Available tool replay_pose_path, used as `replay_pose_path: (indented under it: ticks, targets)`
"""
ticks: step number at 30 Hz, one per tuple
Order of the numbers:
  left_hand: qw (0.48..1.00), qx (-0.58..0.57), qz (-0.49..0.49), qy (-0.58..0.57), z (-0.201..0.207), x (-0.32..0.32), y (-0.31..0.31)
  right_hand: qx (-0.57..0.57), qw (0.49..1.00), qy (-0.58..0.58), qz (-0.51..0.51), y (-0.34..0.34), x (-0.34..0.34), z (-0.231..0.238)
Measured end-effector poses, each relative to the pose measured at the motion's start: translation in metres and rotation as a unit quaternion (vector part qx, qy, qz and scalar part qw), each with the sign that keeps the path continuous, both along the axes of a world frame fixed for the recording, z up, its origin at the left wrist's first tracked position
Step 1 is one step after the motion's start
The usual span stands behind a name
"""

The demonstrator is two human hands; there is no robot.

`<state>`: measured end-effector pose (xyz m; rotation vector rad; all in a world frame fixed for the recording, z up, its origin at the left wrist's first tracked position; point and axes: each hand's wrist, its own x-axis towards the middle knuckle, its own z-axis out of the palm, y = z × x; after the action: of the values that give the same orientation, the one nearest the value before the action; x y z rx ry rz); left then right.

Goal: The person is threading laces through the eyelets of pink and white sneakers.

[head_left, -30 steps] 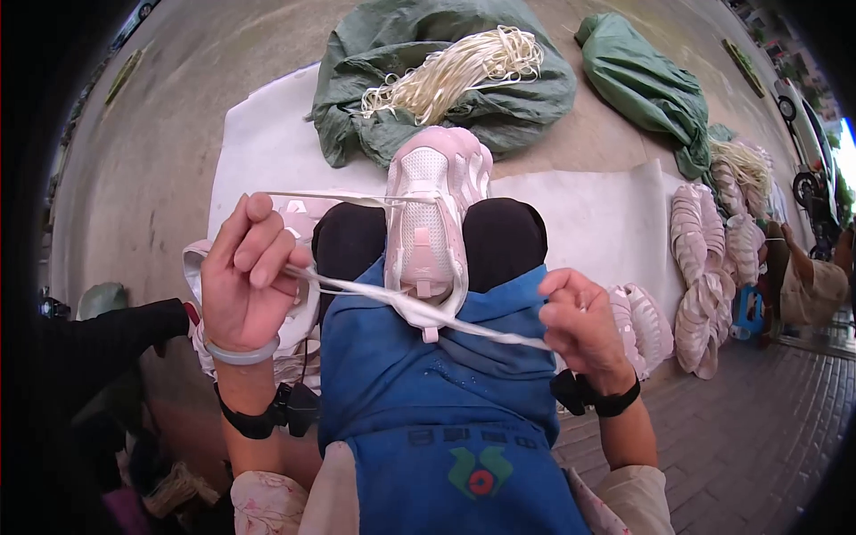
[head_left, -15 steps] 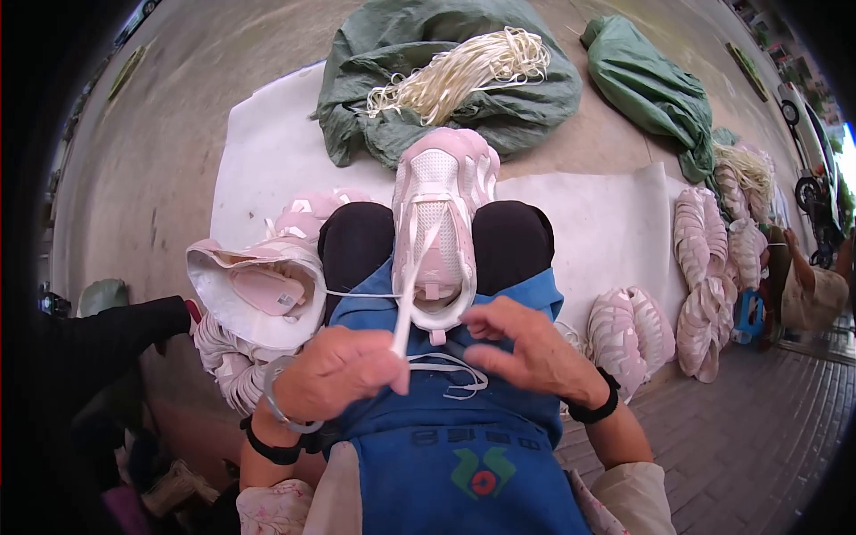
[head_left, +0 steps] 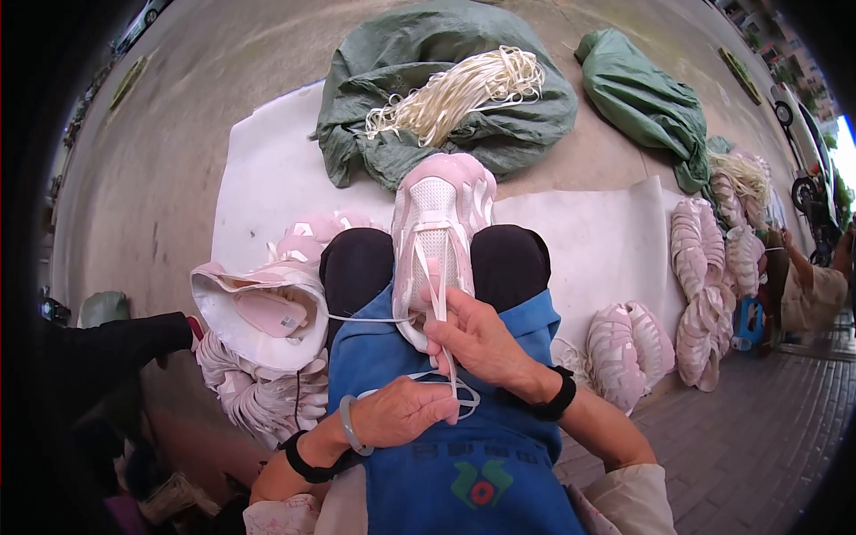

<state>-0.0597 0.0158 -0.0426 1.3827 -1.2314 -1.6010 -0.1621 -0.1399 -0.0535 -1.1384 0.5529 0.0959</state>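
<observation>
A pink and white sneaker [head_left: 437, 218] rests between my knees, its toe pointing away and its heel opening toward me. From its upper a white shoelace [head_left: 440, 303] runs back to my hands. My left hand [head_left: 403, 412] pinches the lace low over the blue apron [head_left: 464, 455]. Higher up, at the shoe's collar, my right hand [head_left: 481, 343] has its fingers closed around the same lace, hiding part of the shoe opening. More loose lace curls on the apron beside my left hand.
Left of my knee, a white-lined bag [head_left: 209, 308] holds pink pieces, above stacked sneakers [head_left: 259, 406]. Ahead, a green sack [head_left: 357, 80] carries a bundle of white laces [head_left: 473, 89]. More sneakers [head_left: 624, 348] sit at right, near another green sack [head_left: 642, 98] and a person's arm.
My right hand has moved left and in to the shoe's collar and taken hold of the lace. The left hand has come down and right, still gripping it.
</observation>
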Motion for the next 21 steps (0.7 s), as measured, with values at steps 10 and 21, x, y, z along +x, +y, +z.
replay_pose_path:
  ticks: [10, 21]
  targets:
    - [0.911, 0.14, 0.271, 0.277, -0.029, 0.026, -0.001, -0.317, 0.939, -0.124, 0.041, 0.009, -0.009, 0.001]
    - [0.834, 0.075, 0.406, 0.366, -0.022, 0.031, -0.058, -0.375, 0.892, -0.14, 0.209, 0.005, -0.017, 0.006]
